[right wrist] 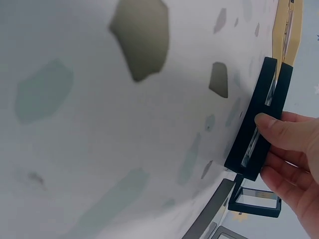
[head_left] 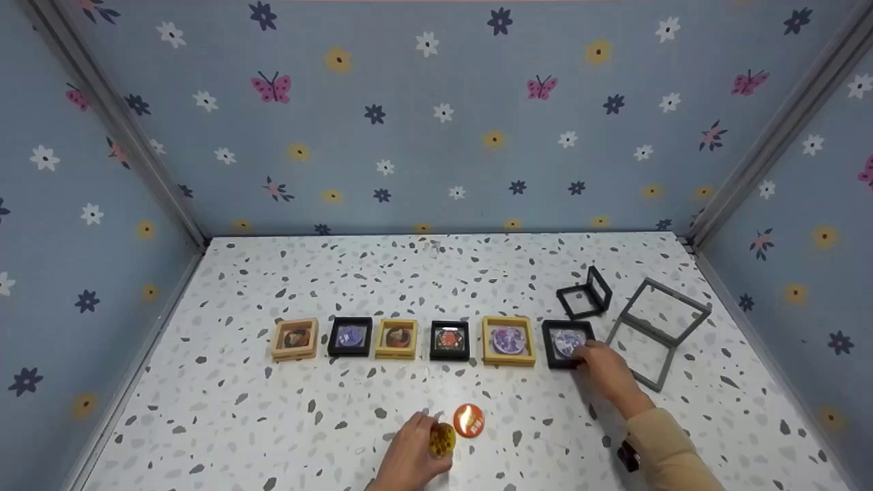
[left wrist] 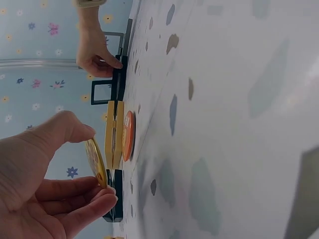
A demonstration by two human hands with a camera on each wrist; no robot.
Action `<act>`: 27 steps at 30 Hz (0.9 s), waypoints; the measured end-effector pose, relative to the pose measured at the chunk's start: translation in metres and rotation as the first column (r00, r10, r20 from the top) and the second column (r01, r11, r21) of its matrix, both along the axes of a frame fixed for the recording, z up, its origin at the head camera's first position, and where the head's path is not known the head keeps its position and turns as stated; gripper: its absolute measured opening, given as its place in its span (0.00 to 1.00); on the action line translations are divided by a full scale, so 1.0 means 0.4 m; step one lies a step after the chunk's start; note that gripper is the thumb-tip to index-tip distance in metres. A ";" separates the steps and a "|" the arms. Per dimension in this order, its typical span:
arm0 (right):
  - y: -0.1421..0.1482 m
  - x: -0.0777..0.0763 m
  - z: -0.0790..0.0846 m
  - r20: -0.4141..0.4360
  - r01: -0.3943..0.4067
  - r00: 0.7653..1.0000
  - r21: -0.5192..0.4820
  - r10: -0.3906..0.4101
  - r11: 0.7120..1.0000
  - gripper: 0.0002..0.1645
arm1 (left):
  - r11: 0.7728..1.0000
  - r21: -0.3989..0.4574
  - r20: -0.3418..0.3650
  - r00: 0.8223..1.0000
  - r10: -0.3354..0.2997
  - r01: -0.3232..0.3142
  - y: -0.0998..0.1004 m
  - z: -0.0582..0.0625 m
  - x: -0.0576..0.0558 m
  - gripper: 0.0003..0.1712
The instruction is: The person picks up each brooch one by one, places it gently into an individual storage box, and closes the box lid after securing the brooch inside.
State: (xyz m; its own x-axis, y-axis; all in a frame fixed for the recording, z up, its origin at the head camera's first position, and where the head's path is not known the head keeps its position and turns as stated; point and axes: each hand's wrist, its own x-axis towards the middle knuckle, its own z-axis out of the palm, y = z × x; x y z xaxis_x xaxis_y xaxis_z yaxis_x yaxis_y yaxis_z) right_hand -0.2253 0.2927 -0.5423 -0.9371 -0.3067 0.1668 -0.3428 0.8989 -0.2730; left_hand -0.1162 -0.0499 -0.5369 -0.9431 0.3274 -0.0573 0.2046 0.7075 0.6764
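Note:
My left hand (head_left: 412, 455) pinches a round yellow badge (head_left: 442, 440) by its edges, near the front of the table. In the left wrist view the yellow badge (left wrist: 95, 160) is seen nearly edge-on between thumb and fingers. Right beside it, an orange badge (head_left: 468, 420) lies flat on the table. At the right end of a row of display frames, my right hand (head_left: 609, 374) grips the near right corner of a black display frame (head_left: 548, 351) that holds a purple-and-white badge (head_left: 567, 342). The right wrist view shows the thumb on that black frame's side (right wrist: 254, 134).
Left of the gripped frame stand yellow (head_left: 508, 361), black (head_left: 449, 355), yellow (head_left: 395, 354), black (head_left: 350, 352) and light wooden frames (head_left: 294, 354), each with a badge. Behind it, a small black frame (head_left: 580, 315) and larger grey frame (head_left: 672, 341) stand open. A dark object (head_left: 629, 455) lies by the right sleeve.

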 end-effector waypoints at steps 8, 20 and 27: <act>0.018 -0.013 0.021 0.090 -0.036 0.995 -0.023 0.038 0.999 0.12 | 1.000 0.021 -0.008 1.000 -0.005 0.005 -0.017 -0.002 0.008 0.20; 0.063 -0.064 0.070 -0.032 -0.003 0.999 -0.076 0.000 0.997 0.08 | 0.998 0.057 0.021 1.000 -0.018 0.017 -0.023 -0.008 0.015 0.17; 0.078 -0.104 0.090 -0.154 0.141 0.976 -0.105 -0.156 0.985 0.12 | 0.998 0.055 -0.001 1.000 -0.015 0.015 -0.022 -0.004 0.022 0.18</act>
